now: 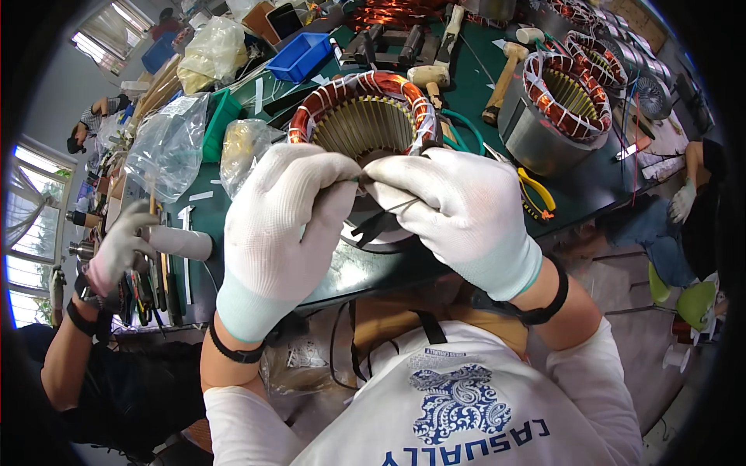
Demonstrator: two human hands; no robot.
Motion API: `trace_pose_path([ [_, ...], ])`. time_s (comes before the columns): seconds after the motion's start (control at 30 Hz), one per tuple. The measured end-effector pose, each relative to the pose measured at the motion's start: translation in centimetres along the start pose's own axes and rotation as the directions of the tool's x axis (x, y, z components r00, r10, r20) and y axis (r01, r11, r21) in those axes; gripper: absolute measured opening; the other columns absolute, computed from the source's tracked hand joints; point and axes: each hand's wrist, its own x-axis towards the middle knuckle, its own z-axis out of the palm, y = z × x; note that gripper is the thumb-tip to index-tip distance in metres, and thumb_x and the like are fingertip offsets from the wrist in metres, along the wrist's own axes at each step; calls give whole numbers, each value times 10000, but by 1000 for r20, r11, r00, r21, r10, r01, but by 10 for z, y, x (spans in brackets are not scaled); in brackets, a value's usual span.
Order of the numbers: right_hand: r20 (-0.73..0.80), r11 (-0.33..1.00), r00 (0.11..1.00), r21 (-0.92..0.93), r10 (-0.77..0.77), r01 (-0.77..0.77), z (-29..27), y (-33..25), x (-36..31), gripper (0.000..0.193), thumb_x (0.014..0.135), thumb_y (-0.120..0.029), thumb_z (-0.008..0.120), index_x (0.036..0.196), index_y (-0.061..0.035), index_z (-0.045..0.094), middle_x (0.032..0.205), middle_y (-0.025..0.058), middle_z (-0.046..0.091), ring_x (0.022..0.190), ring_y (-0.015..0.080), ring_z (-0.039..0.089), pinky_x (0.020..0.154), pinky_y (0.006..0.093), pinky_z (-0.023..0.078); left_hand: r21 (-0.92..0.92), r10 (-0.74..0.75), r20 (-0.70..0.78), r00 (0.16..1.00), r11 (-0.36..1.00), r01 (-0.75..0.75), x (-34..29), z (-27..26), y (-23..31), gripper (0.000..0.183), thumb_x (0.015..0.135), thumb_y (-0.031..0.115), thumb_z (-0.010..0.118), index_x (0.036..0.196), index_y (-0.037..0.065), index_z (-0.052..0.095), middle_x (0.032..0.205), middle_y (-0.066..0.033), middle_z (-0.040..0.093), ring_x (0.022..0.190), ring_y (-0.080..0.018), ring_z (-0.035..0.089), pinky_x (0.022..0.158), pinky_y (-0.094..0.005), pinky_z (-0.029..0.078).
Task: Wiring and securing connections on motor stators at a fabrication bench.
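Observation:
Both my hands wear white knitted gloves with pale green cuffs and meet in front of a motor stator [423, 116]. Its copper windings are laced with white cord around a ring of yellowish slots. My left hand [276, 225] is closed in a pinch, with a tiny dark bit showing at its fingertips. Almost touching it, my right hand [466, 210] pinches too; what lies between its fingers is hidden. Below the fingertips hangs a black strip-like piece [377, 227], partly covered by the right hand. The near lower part of the stator is hidden behind my hands.
A mallet [429, 76] lies behind the stator, and yellow-handled pliers [536, 194] are to its right. Another wound stator [544, 132] stands further right. At left are a blue bin [299, 57], plastic bags [167, 147] and a co-worker's gloved hand [120, 245] by a white cylinder [180, 242].

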Motion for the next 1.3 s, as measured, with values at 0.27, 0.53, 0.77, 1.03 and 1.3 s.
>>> trace_pose_path([
  [0.27,5,1000,1000,8,18,-18,-2,1,0,184,828,-125,767,1005,-74,765,755,93,662,609,195,624,567,294,489,-659,-428,-111,897,707,256,-15,12,-6,317,940,40,695,1237,-41,617,1078,-93,688,950,-100,632,838,-253,526],
  [0.53,-4,998,1000,-52,-20,19,-1,4,-1,161,849,-200,740,989,-121,744,748,75,641,639,234,639,572,335,500,-733,-448,-55,893,625,268,-11,19,3,317,891,-17,723,1194,-45,632,1047,-101,705,905,-126,675,819,-248,543],
  [0.77,87,998,996,-50,28,-24,-7,0,-4,259,876,-190,698,1126,-129,666,860,81,663,776,276,681,654,379,535,-429,-328,-90,940,865,261,-2,17,7,124,893,46,737,1010,5,730,917,-79,742,810,-130,699,749,-251,547],
  [1.03,-36,997,999,66,36,-34,4,0,-8,377,884,-91,664,1255,-114,606,994,121,692,892,313,678,770,386,550,-186,-262,-71,962,951,246,-4,18,0,175,900,208,730,982,55,757,843,-100,704,776,-238,675,727,-321,527],
  [1.3,-109,862,855,76,506,-501,-84,-18,-56,326,925,-34,551,1244,-5,611,1035,69,541,799,126,493,741,271,442,-121,56,43,997,991,-51,-8,-1,-44,608,819,299,794,1339,59,589,1342,-142,606,1285,-372,524,1102,-456,388],
])
